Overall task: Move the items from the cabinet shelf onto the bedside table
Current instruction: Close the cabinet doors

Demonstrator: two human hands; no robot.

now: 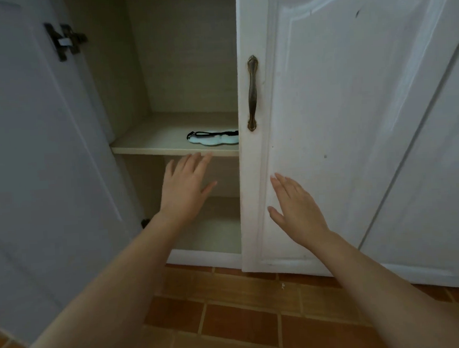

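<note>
While both hands [241, 200] reach flat-fingered, holding nothing, the sleep mask [213, 138] lies just above them

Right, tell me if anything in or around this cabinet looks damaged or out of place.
Minor wear only: the shut right door has dark scuffs near its top. The sleep mask lies flat on the shelf, partly hidden behind that door. Nothing is spilled or askew.

Bronze door handle [252, 93], tiled floor [241, 325]
</note>
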